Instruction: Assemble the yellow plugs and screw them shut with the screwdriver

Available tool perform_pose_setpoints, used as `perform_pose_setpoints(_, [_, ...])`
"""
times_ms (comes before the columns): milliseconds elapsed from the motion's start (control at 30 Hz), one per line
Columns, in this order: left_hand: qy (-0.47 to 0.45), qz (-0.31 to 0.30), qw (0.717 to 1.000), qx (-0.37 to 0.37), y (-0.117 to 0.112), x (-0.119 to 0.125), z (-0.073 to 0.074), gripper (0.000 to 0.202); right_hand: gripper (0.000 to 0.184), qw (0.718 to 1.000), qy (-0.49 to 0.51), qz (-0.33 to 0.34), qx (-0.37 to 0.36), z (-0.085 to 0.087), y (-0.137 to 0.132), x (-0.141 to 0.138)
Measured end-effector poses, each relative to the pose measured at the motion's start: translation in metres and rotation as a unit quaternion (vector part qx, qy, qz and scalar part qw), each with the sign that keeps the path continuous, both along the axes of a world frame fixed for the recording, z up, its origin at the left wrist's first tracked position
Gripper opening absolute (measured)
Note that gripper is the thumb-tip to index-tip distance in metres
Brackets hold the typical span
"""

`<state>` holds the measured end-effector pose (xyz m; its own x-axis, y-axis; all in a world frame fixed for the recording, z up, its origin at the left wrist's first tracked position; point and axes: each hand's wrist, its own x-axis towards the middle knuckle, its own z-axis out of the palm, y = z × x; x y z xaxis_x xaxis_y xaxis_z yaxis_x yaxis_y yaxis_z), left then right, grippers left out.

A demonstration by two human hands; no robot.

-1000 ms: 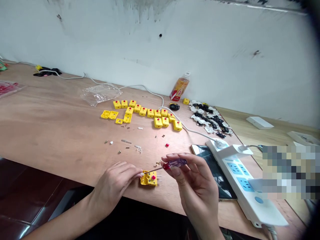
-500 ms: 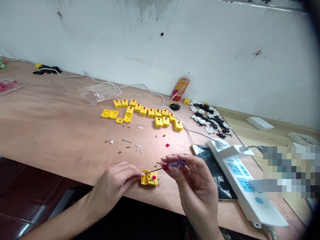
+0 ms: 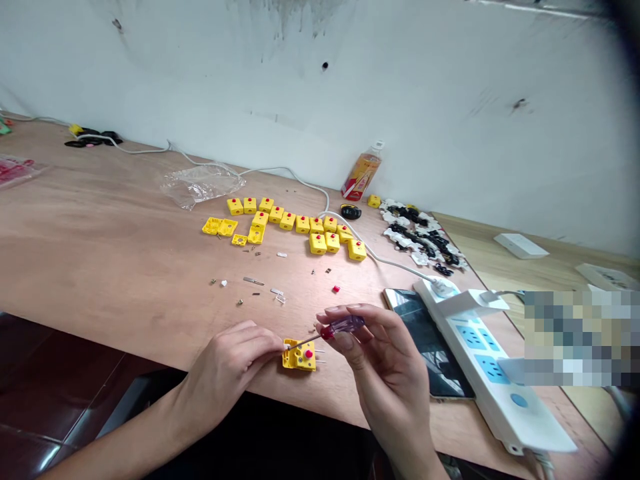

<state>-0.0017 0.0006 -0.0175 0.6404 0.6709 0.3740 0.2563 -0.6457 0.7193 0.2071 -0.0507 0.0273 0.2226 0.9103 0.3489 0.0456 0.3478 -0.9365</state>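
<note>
A small screwdriver (image 3: 343, 327) with a clear purple handle and a red collar is pinched in my right hand (image 3: 385, 367). Its thin shaft points down and left to the open yellow plastic case (image 3: 301, 363) at the table's front edge. A red button (image 3: 309, 354) sits on the case, and two thin metal prongs stick out to its right. My left hand (image 3: 245, 353) is closed at the case's left edge, thumb and forefinger pressed together by the screwdriver tip. What these fingertips hold is too small and too covered to make out.
Several yellow boxes with red buttons (image 3: 287, 221) stand in rows behind. Opened yellow shells (image 3: 220, 227), small metal parts and a red cap (image 3: 336, 289) lie nearer. To the right are a phone (image 3: 425, 343), a white power strip (image 3: 500, 373) and a drink bottle (image 3: 361, 175).
My right hand and the screwdriver have shifted slightly left, with the tip nearer my left fingertips. My left hand and the yellow case stay almost where they were.
</note>
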Motion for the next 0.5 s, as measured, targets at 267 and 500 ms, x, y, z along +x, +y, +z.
perform_pose_setpoints(267, [0.006,0.004,1.0,-0.001,0.001,0.0016,0.0007,0.019,0.027,1.0,0.003,-0.001,0.006,0.0024,0.0018,0.0])
perform_pose_setpoints(500, [0.012,0.01,1.0,0.014,0.0004,0.0013,-0.0016,0.018,0.025,1.0,0.025,0.001,-0.001,-0.0018,0.0041,0.0008])
